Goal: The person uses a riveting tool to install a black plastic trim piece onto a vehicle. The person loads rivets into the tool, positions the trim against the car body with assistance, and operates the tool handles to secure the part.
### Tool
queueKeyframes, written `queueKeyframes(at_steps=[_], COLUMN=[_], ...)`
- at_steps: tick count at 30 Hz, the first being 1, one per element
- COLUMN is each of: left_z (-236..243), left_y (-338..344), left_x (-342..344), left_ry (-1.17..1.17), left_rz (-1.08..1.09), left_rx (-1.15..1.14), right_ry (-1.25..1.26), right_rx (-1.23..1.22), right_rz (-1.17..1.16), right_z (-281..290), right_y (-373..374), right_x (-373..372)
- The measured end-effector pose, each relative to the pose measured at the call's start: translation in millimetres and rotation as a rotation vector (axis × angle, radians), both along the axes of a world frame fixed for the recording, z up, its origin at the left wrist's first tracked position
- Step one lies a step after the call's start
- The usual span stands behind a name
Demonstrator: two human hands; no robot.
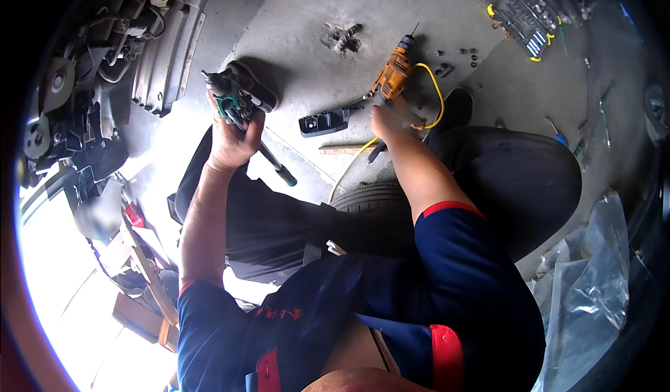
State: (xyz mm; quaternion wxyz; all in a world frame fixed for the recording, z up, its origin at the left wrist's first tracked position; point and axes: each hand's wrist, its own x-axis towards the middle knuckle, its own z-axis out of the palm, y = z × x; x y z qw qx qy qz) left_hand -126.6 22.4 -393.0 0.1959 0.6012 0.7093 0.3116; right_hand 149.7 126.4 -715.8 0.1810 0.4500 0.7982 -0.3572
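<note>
My left hand point(234, 137) is closed round the body of a green and dark metal hand riveter point(234, 104). Its nozzle points up and left, and a long dark handle with a green grip slants down to the right. Over the floor, my right hand point(396, 116) is smeared by motion, so its fingers are unclear. It is just below an orange power drill point(395, 72), whose bit points away from me. Whether hand and drill touch, I cannot tell. Left of that hand lies a black plastic part point(325, 122).
A yellow cord point(442, 103) loops past my right hand. Small dark fittings point(467, 55) lie right of the drill. An opened tool case point(527, 15) is at far right, vehicle parts point(91, 92) at left, clear plastic sheeting point(586, 294) at lower right. I sit on a tyre point(370, 198).
</note>
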Motion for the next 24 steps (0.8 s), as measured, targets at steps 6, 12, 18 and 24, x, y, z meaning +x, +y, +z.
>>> queueKeyframes(at_steps=[6, 12, 18, 24], left_z=[-4, -9, 11, 4], left_y=[-3, 0, 28, -3], left_x=[-13, -9, 4, -6], left_ry=[0.013, -0.087, 0.036, -0.114], left_rz=[0.076, 0.099, -0.017, 0.028], left_rx=[-0.126, -0.104, 0.010, 0.085], right_ry=[-0.084, 0.064, 0.137, 0.409], right_rx=[-0.007, -0.250, -0.505, -0.078], right_rz=[0.049, -0.208, -0.229, -0.056], right_z=[23, 11, -48, 16], right_y=[-4, -35, -29, -11], right_x=[-21, -61, -61, -60])
